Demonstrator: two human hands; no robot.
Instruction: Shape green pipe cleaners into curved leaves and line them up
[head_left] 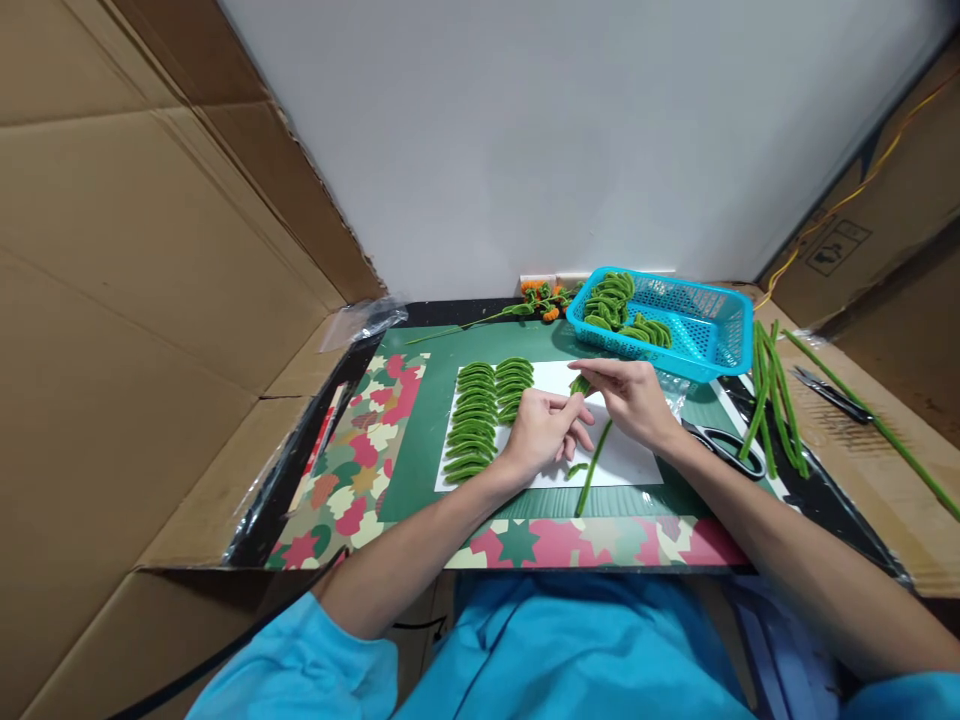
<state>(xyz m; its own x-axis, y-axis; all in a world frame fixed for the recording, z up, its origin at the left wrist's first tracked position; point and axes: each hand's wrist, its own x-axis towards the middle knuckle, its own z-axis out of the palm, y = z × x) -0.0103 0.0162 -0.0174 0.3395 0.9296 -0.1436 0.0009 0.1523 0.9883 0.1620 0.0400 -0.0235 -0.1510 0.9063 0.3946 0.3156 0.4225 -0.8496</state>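
My left hand (pixel 546 432) and my right hand (pixel 628 398) meet above the white paper (pixel 637 468). Between their fingertips is a small green pipe-cleaner leaf (pixel 578 385), partly hidden by the fingers. Both hands are closed in a pinch around it. Just below them, a straight green pipe cleaner (pixel 594 468) lies slanted across the paper's front edge. Beside it rests a short curved green piece (pixel 576 470). To the left of my left hand, curved green leaves stand in two columns, a longer one (pixel 471 425) and a shorter one (pixel 514 385).
A blue plastic basket (pixel 724 370) holding more green leaves stands at the back right. Orange flowers (pixel 551 312) lie beside it. Black-handled scissors (pixel 739 462) sit beyond my right forearm, near green pipe cleaners (pixel 763 400) and pliers (pixel 836 397). Cardboard walls (pixel 150 300) flank the table.
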